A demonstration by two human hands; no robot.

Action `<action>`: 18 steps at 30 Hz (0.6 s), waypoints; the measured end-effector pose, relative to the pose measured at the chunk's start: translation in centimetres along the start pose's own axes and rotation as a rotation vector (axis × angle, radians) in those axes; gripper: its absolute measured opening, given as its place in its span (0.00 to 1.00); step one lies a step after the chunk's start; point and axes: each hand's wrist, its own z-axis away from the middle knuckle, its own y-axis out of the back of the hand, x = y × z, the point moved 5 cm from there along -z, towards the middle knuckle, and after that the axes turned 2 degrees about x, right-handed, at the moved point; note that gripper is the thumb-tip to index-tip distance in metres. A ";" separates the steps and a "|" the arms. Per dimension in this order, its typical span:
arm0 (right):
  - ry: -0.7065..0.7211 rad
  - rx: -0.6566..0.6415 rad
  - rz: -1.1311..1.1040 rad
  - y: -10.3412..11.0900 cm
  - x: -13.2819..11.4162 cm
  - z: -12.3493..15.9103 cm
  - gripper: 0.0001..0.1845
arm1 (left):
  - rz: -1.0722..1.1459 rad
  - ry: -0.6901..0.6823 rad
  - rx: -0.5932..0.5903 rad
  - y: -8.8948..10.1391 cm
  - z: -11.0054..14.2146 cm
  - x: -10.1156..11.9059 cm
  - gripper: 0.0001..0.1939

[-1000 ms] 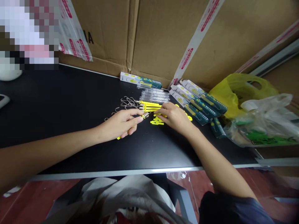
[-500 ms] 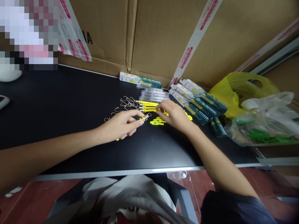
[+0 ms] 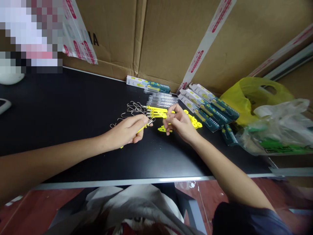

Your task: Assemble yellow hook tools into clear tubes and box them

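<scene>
My left hand (image 3: 130, 130) is closed around a slim yellow tool (image 3: 141, 129) with a metal spring and a small wire loop at its tip, which points up and right. Opposite it, my right hand (image 3: 179, 124) pinches a small flat yellow plastic piece (image 3: 161, 114) by one end. Behind the hands lie several yellow rods (image 3: 156, 109) with metal ends and bent wire hooks (image 3: 134, 107). A few flat yellow pieces (image 3: 164, 129) rest just below my right fingers. Yellow ring-ended parts (image 3: 195, 122) are to that hand's right, partly hidden by it.
Clear plastic tubes (image 3: 162, 99) lie behind the rods. One printed box (image 3: 148, 84) stands against the cardboard (image 3: 166, 42), with several more boxes (image 3: 207, 104) at right. A yellow bag (image 3: 241, 94) and a clear bag (image 3: 285, 124) bulge over the black table's (image 3: 80, 107) right side.
My right hand has lifted from the yellow pieces, turned, and now pinches one piece. In my left hand the tool has shifted, showing more of its yellow shaft.
</scene>
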 end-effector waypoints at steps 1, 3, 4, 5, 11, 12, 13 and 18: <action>-0.020 -0.029 -0.010 -0.2 0.0 0.1 0.15 | -0.010 -0.014 0.008 0.1 0.0 0.0 0.18; -0.057 -0.084 -0.021 -0.5 0.1 0.3 0.17 | -0.015 -0.032 0.005 0.2 -0.1 -0.1 0.18; -0.072 -0.099 -0.027 -0.6 0.2 0.4 0.17 | -0.012 -0.031 0.004 0.2 -0.2 -0.2 0.16; -0.084 -0.104 -0.035 -0.6 0.3 0.4 0.17 | -0.003 -0.028 0.007 0.2 -0.2 -0.3 0.14; -0.090 -0.050 -0.103 -0.5 0.6 0.4 0.13 | 0.045 0.008 0.045 0.3 -0.3 -0.5 0.09; -0.095 -0.045 -0.109 -0.5 0.7 0.4 0.14 | 0.045 0.021 0.049 0.3 -0.3 -0.5 0.09; -0.100 -0.044 -0.115 -0.7 0.7 0.5 0.14 | 0.045 0.031 0.054 0.3 -0.3 -0.6 0.09; -0.084 -0.063 -0.143 -1.5 0.5 0.9 0.15 | 0.070 0.018 0.096 0.5 -0.4 -0.5 0.09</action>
